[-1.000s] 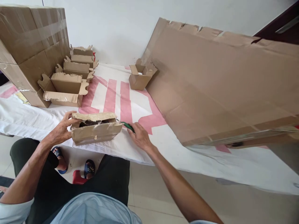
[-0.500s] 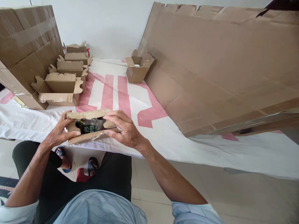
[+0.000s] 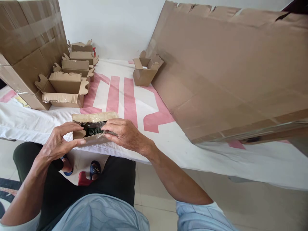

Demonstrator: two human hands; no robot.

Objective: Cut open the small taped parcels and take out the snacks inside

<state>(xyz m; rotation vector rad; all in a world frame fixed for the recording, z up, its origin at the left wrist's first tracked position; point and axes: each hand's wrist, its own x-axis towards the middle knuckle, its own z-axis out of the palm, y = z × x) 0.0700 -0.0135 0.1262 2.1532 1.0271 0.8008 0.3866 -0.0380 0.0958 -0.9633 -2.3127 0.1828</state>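
A small open cardboard box point(image 3: 96, 116) stands at the table's front edge, its long flaps raised. Inside lies a dark green package point(image 3: 92, 130) with white lettering and clear, shiny plastic around it. At the left end, my left hand point(image 3: 61, 139) grips the box, thumb along the front flap and fingertips over the opening. My right hand point(image 3: 125, 133) is closed at the right end, its fingertips reaching into the opening by the plastic and its thumb near the front flap. It hides the right end flap.
Several open small boxes point(image 3: 64, 99) form a row at the left, beside a tall taped carton point(image 3: 31, 45). Another small box point(image 3: 144, 77) stands at the back, against a large tilted carton point(image 3: 228, 70). A white cloth with pink shapes point(image 3: 151, 123) covers the table.
My right fingers have moved left and down into the box opening. My left fingers have shifted from the back corner to over the opening. The view has shifted slightly.
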